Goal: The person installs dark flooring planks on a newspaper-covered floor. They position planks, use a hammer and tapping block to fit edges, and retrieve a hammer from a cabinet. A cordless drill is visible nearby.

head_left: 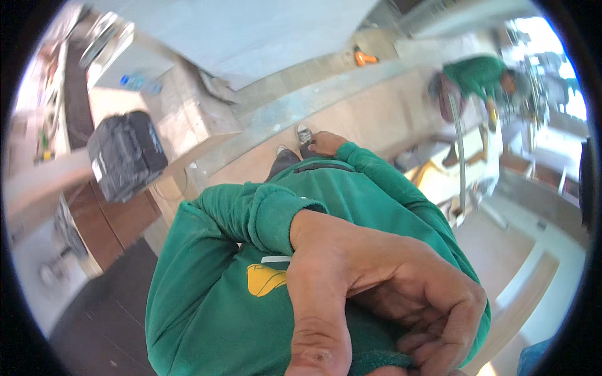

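My left hand [376, 276] is raised close to the camera, in front of my chest. Its fingers curl inward, and the thumb points down at the lower edge of the picture, which cuts off the tips. Anything between them is hidden. A fold of green cloth [382, 360] lies beside the fingers. Lower down by my leg, near a dark shoe [304, 135] with pale stripes, hangs my right hand [326, 143]. Its fingers are loosely closed, and no object shows in them. I wear a green sweatshirt [207, 294] with a yellow print on the chest.
To the left, a dark bag [127, 155] rests by a wooden box-like unit [194, 113], with a clear plastic bottle [139, 83] on top. An orange power tool [365, 57] lies farther off beside a large pale panel [251, 31]. At the right, a person in green [475, 78] bends over a work stand.
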Action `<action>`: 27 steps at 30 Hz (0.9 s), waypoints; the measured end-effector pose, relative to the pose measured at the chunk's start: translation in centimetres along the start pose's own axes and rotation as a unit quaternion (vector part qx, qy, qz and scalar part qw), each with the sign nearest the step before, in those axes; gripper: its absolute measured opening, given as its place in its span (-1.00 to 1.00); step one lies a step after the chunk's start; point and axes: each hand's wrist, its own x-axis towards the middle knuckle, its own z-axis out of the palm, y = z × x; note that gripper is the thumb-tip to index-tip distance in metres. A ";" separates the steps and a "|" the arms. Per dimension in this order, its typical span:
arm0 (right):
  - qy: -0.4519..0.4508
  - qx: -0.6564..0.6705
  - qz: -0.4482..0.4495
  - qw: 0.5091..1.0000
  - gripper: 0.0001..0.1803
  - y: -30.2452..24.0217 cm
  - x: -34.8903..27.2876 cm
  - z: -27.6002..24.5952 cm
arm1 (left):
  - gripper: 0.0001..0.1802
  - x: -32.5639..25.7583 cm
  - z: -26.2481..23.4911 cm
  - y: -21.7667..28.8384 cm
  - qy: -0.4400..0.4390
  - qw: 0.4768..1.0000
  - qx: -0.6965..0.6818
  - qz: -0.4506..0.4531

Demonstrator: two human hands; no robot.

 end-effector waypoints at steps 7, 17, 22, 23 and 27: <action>0.088 0.149 0.146 0.974 -0.52 5.5 -7.2 4.8 | -0.19 1.0 -5.5 -0.7 0.065 0.983 -0.147 -0.085; 0.236 0.420 0.156 0.863 -0.44 20.0 -11.4 3.8 | -0.14 5.5 -21.9 -2.7 0.172 0.936 -0.220 -0.214; 0.222 0.410 0.145 0.872 -0.42 30.4 -14.0 -3.1 | -0.11 11.1 -34.8 -4.4 0.114 0.949 -0.202 -0.214; 0.224 0.401 0.149 0.876 -0.42 31.9 -15.0 -4.6 | -0.10 11.6 -35.9 -5.0 0.150 0.941 -0.224 -0.207; 0.209 0.431 0.146 0.866 -0.37 38.2 -18.4 -9.7 | -0.23 15.7 -43.4 -4.9 0.216 0.921 -0.231 -0.228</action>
